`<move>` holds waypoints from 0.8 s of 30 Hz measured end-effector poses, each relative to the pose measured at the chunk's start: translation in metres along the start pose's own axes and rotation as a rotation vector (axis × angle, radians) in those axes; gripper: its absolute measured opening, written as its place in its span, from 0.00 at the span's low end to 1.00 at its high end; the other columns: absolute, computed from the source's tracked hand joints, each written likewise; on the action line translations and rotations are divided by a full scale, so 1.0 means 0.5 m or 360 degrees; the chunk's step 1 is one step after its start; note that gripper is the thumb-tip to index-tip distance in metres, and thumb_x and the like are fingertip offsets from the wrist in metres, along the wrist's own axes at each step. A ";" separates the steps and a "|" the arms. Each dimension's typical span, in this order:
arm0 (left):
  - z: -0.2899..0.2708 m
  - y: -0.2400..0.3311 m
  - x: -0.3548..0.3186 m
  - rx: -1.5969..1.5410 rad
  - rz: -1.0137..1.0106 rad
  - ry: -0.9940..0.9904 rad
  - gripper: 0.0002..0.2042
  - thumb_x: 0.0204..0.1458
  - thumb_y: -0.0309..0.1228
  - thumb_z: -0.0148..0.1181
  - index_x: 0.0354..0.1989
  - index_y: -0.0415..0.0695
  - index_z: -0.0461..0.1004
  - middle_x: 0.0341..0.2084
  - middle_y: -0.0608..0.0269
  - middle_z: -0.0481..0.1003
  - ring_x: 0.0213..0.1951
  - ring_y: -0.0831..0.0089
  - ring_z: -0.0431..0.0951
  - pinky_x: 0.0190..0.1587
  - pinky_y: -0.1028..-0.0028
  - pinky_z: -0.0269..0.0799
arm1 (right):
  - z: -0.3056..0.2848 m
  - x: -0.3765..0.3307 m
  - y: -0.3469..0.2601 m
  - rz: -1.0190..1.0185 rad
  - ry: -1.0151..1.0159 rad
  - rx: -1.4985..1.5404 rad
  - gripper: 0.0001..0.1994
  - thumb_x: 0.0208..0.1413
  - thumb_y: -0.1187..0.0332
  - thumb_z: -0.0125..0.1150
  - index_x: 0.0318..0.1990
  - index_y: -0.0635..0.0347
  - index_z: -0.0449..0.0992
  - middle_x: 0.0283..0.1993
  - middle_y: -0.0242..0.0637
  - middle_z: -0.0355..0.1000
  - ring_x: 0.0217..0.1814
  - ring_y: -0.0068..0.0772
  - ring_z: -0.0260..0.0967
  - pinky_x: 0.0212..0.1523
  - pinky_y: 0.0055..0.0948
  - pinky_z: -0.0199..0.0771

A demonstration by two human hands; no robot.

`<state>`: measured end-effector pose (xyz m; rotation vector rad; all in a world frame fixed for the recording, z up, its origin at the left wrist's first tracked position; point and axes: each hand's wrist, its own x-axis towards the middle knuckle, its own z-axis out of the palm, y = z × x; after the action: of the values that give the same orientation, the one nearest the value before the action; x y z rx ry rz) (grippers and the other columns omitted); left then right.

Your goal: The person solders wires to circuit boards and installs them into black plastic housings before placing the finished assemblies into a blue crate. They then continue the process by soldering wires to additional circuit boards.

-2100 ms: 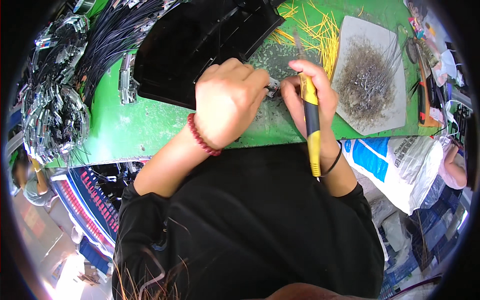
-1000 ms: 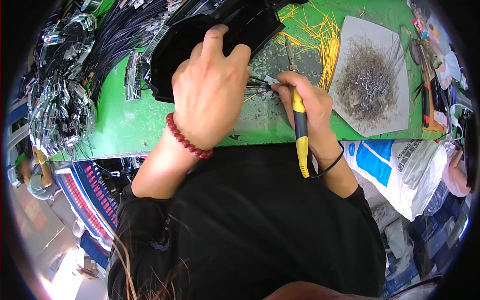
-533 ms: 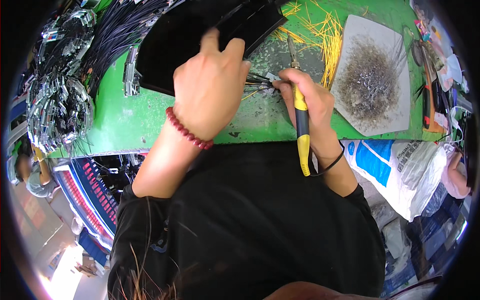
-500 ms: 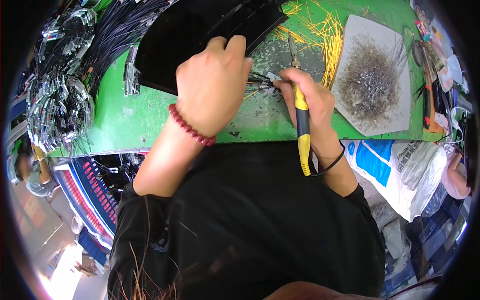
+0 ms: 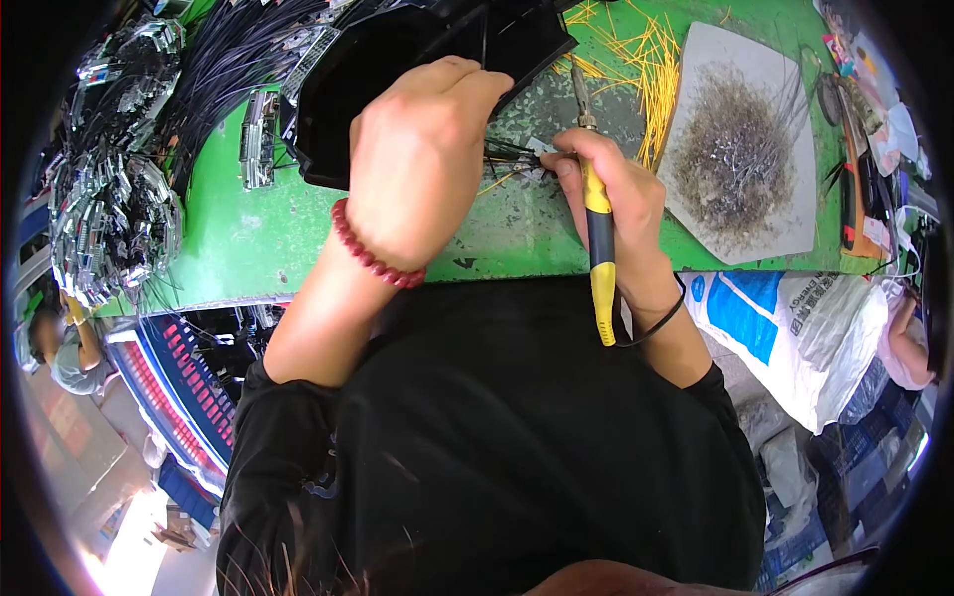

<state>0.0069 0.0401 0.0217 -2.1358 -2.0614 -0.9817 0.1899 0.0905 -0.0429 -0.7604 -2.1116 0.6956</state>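
A black plastic housing (image 5: 328, 119) is tilted on the green bench, its hollow side partly showing. My left hand (image 5: 417, 164), with a red bead bracelet at the wrist, is closed on it; the fingertips are hidden behind the knuckles. In my right hand (image 5: 631, 199) is a yellow and black soldering iron (image 5: 601, 233), its metal tip pointing away from me. Beside the right thumb and forefinger lie several thin black wires (image 5: 512, 154) with small light ends. Whether those fingers also touch the wires I cannot tell.
A grey board (image 5: 795, 219) with a heap of dark wire scraps lies on the right, beside loose yellow wires (image 5: 656, 89). Shiny metal-framed parts (image 5: 119, 219) and black cables (image 5: 224, 84) pile up at the left. One metal-framed part (image 5: 258, 139) stands near the housing.
The black housing has turned in my left hand, so more of its hollow inside and rim shows. My left hand has rolled with it. My right hand and the soldering iron have barely moved.
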 end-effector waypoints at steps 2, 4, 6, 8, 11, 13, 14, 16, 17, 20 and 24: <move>-0.021 0.002 0.012 -0.0245 0.0006 -0.0028 0.13 0.42 0.14 0.56 0.37 0.39 0.78 0.31 0.53 0.77 0.35 0.58 0.79 0.37 0.69 0.76 | 0.001 0.001 0.001 0.0009 -0.0005 0.0004 0.13 0.48 0.74 0.67 0.41 0.52 0.74 0.23 0.32 0.73 0.22 0.34 0.72 0.21 0.29 0.65; -0.042 0.008 0.021 -0.0452 -0.0034 -0.0092 0.14 0.45 0.12 0.57 0.40 0.39 0.78 0.30 0.54 0.77 0.32 0.62 0.79 0.36 0.75 0.74 | 0.002 0.000 0.002 -0.0012 0.0021 -0.0001 0.13 0.48 0.74 0.67 0.41 0.51 0.74 0.23 0.31 0.73 0.22 0.34 0.72 0.21 0.29 0.65; -0.038 0.005 0.020 -0.0400 0.0043 -0.0086 0.14 0.45 0.12 0.57 0.39 0.39 0.78 0.30 0.54 0.77 0.32 0.62 0.79 0.35 0.75 0.74 | 0.000 -0.002 0.002 0.0009 0.0004 -0.0009 0.13 0.48 0.74 0.67 0.41 0.51 0.74 0.24 0.31 0.73 0.22 0.34 0.72 0.21 0.29 0.65; -0.038 0.004 0.018 -0.0340 0.0109 -0.0083 0.13 0.45 0.12 0.57 0.39 0.39 0.78 0.30 0.54 0.77 0.31 0.62 0.79 0.35 0.74 0.74 | 0.000 -0.001 0.002 0.0032 -0.0020 -0.0006 0.13 0.48 0.74 0.67 0.41 0.51 0.74 0.24 0.31 0.73 0.22 0.34 0.72 0.21 0.29 0.65; -0.040 0.007 0.009 -0.0079 0.0012 -0.0310 0.08 0.44 0.15 0.60 0.33 0.39 0.77 0.32 0.56 0.76 0.32 0.62 0.78 0.32 0.71 0.73 | 0.001 -0.001 0.003 -0.0003 -0.0015 -0.0011 0.12 0.48 0.74 0.66 0.41 0.51 0.74 0.24 0.33 0.74 0.22 0.35 0.72 0.21 0.29 0.66; -0.045 0.018 0.011 -0.0002 0.0023 -0.0316 0.07 0.43 0.16 0.61 0.31 0.39 0.76 0.35 0.57 0.75 0.33 0.63 0.77 0.32 0.71 0.73 | 0.002 0.000 0.006 0.0016 0.0056 0.0120 0.12 0.49 0.75 0.66 0.41 0.52 0.75 0.26 0.35 0.75 0.22 0.36 0.72 0.22 0.29 0.66; -0.046 0.023 0.013 0.0079 0.0033 -0.0320 0.06 0.42 0.18 0.63 0.29 0.39 0.74 0.39 0.58 0.75 0.34 0.63 0.77 0.32 0.71 0.73 | 0.004 -0.003 0.007 0.0122 0.0091 0.0243 0.12 0.49 0.75 0.65 0.42 0.53 0.75 0.28 0.35 0.75 0.23 0.35 0.73 0.23 0.28 0.68; -0.033 0.020 0.012 -0.0048 0.0078 -0.0201 0.07 0.41 0.18 0.63 0.28 0.40 0.74 0.41 0.60 0.74 0.34 0.64 0.77 0.32 0.71 0.73 | -0.003 -0.005 0.002 0.0256 0.0054 0.0374 0.11 0.51 0.77 0.63 0.42 0.57 0.75 0.33 0.37 0.77 0.26 0.34 0.75 0.29 0.25 0.73; -0.024 0.014 0.010 -0.0167 0.0120 -0.0082 0.07 0.40 0.19 0.64 0.27 0.41 0.73 0.44 0.61 0.73 0.34 0.64 0.76 0.32 0.71 0.73 | -0.005 -0.004 0.003 0.0254 0.0053 0.0373 0.11 0.51 0.77 0.63 0.42 0.57 0.75 0.33 0.37 0.77 0.26 0.34 0.75 0.29 0.25 0.73; -0.003 -0.010 0.005 -0.0328 0.0188 -0.0174 0.07 0.42 0.18 0.62 0.29 0.40 0.71 0.31 0.57 0.75 0.32 0.62 0.75 0.33 0.69 0.72 | -0.007 -0.002 0.003 0.0119 -0.0055 0.0153 0.11 0.52 0.78 0.62 0.43 0.59 0.75 0.35 0.38 0.77 0.29 0.32 0.76 0.32 0.24 0.75; 0.002 0.000 -0.003 -0.0525 -0.0090 -0.0238 0.04 0.47 0.18 0.58 0.31 0.38 0.72 0.26 0.55 0.73 0.29 0.60 0.74 0.32 0.70 0.69 | -0.007 -0.010 0.005 0.0139 0.0286 0.0472 0.15 0.48 0.82 0.63 0.45 0.62 0.75 0.36 0.39 0.76 0.32 0.26 0.77 0.33 0.23 0.76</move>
<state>0.0074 0.0389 0.0203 -2.3819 -2.1674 -1.2874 0.1962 0.0894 -0.0450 -0.7240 -1.7723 0.9275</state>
